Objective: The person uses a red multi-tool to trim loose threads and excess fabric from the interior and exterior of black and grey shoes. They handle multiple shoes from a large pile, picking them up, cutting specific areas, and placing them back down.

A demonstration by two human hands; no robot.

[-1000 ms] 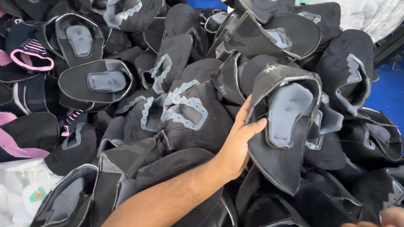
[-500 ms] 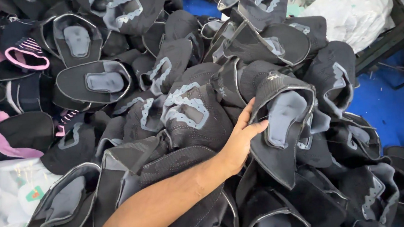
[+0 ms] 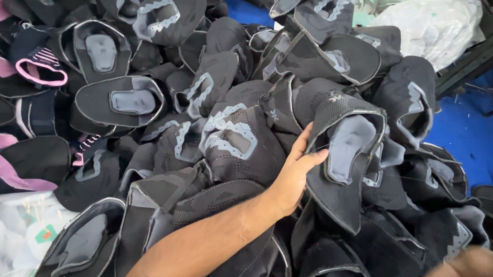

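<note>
A heap of black shoe uppers (image 3: 223,140) fills the view, a few with pink trim (image 3: 36,67) at far left, over blue floor (image 3: 481,143) at right and plastic bags (image 3: 2,240) at lower left. The grey-lined upper (image 3: 347,154) lies on the heap right of centre, just right of the left hand (image 3: 293,176), its long axis running steeply from upper right to lower left. The left hand's fingers (image 3: 303,148) close on its left edge, while the right hand (image 3: 479,264), farther off, shows only blurred at the bottom edge, so its fingers cannot be judged.
</note>
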